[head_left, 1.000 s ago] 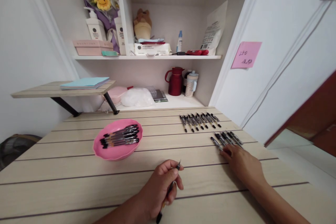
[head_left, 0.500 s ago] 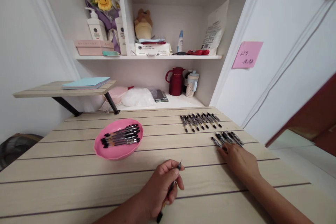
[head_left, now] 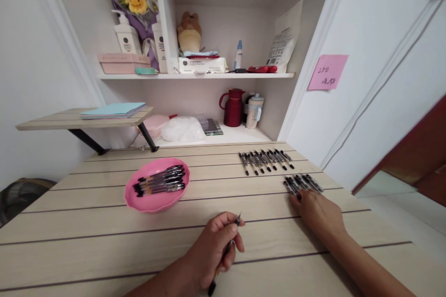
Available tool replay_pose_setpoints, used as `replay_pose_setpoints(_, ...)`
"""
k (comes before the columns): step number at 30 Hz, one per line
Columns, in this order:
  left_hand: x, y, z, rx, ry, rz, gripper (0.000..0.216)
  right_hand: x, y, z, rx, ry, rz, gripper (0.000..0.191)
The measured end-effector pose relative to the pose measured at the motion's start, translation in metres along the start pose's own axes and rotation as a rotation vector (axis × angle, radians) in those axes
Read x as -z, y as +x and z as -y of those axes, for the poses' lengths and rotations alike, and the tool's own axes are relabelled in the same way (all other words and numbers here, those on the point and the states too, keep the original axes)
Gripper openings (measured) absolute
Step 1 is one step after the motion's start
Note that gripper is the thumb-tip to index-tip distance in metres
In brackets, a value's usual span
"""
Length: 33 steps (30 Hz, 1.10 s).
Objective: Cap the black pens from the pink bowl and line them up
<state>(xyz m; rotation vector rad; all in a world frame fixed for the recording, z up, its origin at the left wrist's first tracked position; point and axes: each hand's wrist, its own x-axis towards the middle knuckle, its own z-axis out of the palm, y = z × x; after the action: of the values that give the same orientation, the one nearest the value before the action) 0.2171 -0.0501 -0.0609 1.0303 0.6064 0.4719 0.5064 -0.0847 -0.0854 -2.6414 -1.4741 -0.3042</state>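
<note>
My left hand (head_left: 219,243) is closed around an uncapped black pen (head_left: 228,247), its bare tip pointing up and away and its dark end towards me. At the right, my right hand (head_left: 318,213) lies low over the table, thumb and fingers closed at the left end of a row of black-and-clear pen caps (head_left: 302,184). Its fingers cover the near ends of several caps, so the grip is partly hidden. Beyond it lies a row of pens (head_left: 266,161), side by side with dark ends towards me. More capped pens (head_left: 162,181) rest in a pink bowl (head_left: 153,205).
The slatted wooden table (head_left: 114,241) runs back to a white shelf unit (head_left: 198,75). A red jug (head_left: 233,107) and a pale cup (head_left: 254,111) stand in its lower part. A small raised shelf (head_left: 62,119) with blue papers (head_left: 113,109) stands back left.
The leftmost pen cap under my right hand has shifted slightly right, closer to the others in its row. My left hand and its pen have stayed in place.
</note>
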Motion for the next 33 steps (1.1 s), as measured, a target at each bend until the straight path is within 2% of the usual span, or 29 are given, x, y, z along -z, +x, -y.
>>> replay_pose_setpoints(3, 0.001, 0.002, 0.003, -0.016, -0.05, 0.006, 0.024, 0.013, -0.005, 0.005, -0.026, 0.048, -0.02, 0.031)
replay_pose_setpoints(6, 0.0, 0.004, 0.002, -0.078, -0.201, -0.031, 0.023, 0.032, -0.026, 0.026, -0.036, 0.253, 0.007, 0.034)
replay_pose_setpoints(7, 0.0, 0.005, 0.002, -0.104, -0.27, -0.054, 0.021, 0.037, -0.037, 0.037, 0.014, 0.396, 0.068, 0.035)
replay_pose_setpoints(10, 0.0, 0.006, -0.002, -0.161, -0.47, -0.107, 0.019, 0.045, -0.078, 0.08, 0.222, 0.903, 0.399, 0.035)
replay_pose_setpoints(11, 0.0, 0.006, -0.003, -0.171, -0.521, -0.115, 0.018, 0.045, -0.091, 0.094, 0.285, 1.011, 0.449, 0.031)
replay_pose_setpoints(14, 0.003, 0.006, -0.004, -0.2, -0.599, -0.111, 0.017, 0.04, -0.117, 0.124, 0.324, 1.139, 0.411, 0.016)
replay_pose_setpoints(17, 0.005, 0.005, -0.004, -0.215, -0.604, -0.099, 0.017, 0.038, -0.121, 0.133, 0.303, 1.119, 0.328, 0.012)
replay_pose_setpoints(21, 0.007, 0.004, -0.004, -0.169, -0.554, -0.083, 0.039, 0.039, -0.104, 0.109, 0.296, 0.898, 0.193, 0.014)
replay_pose_setpoints(25, 0.007, 0.005, -0.002, -0.102, -0.47, -0.113, 0.045, 0.03, -0.075, 0.056, 0.18, 0.458, -0.044, 0.019)
replay_pose_setpoints(29, 0.005, 0.004, 0.0, -0.08, -0.383, -0.117, 0.038, 0.01, -0.051, 0.009, 0.131, 0.21, -0.041, 0.02)
replay_pose_setpoints(33, 0.003, 0.004, -0.001, -0.074, -0.345, -0.108, 0.035, -0.001, -0.041, -0.005, 0.084, 0.103, -0.014, 0.022)
